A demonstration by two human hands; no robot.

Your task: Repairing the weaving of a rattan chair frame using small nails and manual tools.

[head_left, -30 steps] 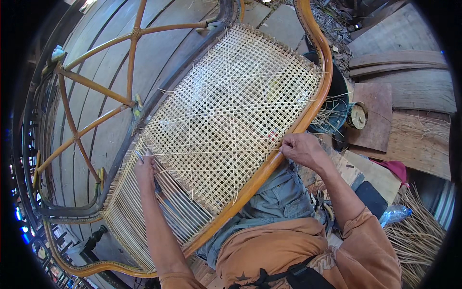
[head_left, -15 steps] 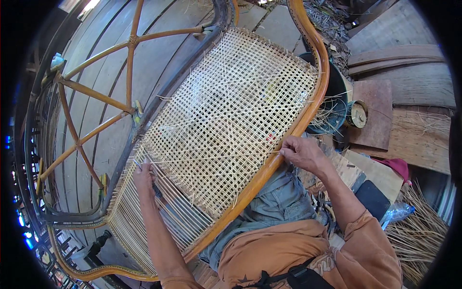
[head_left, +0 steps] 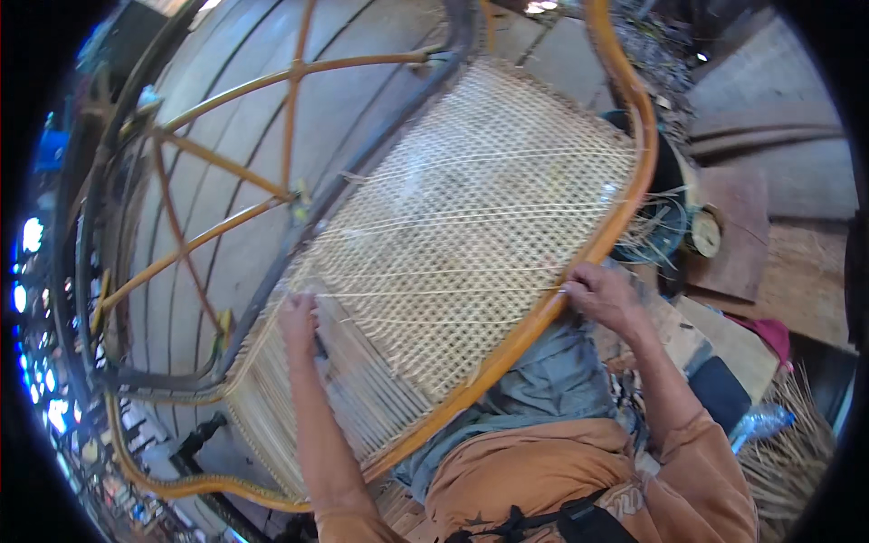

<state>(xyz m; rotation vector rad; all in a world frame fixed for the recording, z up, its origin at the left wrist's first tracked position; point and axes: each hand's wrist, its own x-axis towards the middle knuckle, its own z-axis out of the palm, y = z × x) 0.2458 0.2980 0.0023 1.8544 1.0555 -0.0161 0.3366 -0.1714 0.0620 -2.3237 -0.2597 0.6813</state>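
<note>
A pale woven cane panel (head_left: 507, 172) fills the upper part of a chair-like frame, between a dark rail (head_left: 358, 185) and a glossy orange-brown wooden rail (head_left: 493, 369). My left hand (head_left: 299, 317) is closed near the panel's left corner, pinching a cane strand (head_left: 434, 293). That strand runs across the weave to my right hand (head_left: 602, 291), whose fingers are closed on it beside the orange-brown rail. Several other long strands lie across the panel above it. Below the weave, parallel strands (head_left: 362, 389) span the frame without cross weaving. The fingertips are blurred.
Curved brown crosspieces (head_left: 294, 72) of the frame rise at the upper left. To the right are a dark bucket (head_left: 665, 240) with cane scraps, a tin can (head_left: 706, 233), wooden boards (head_left: 738, 208), a plastic bottle (head_left: 765, 422) and a bundle of cane strips (head_left: 787, 462).
The whole view has shifted, so the frame appears farther right, and the picture is blurrier. Both hands keep nearly the same places along the panel, still closed.
</note>
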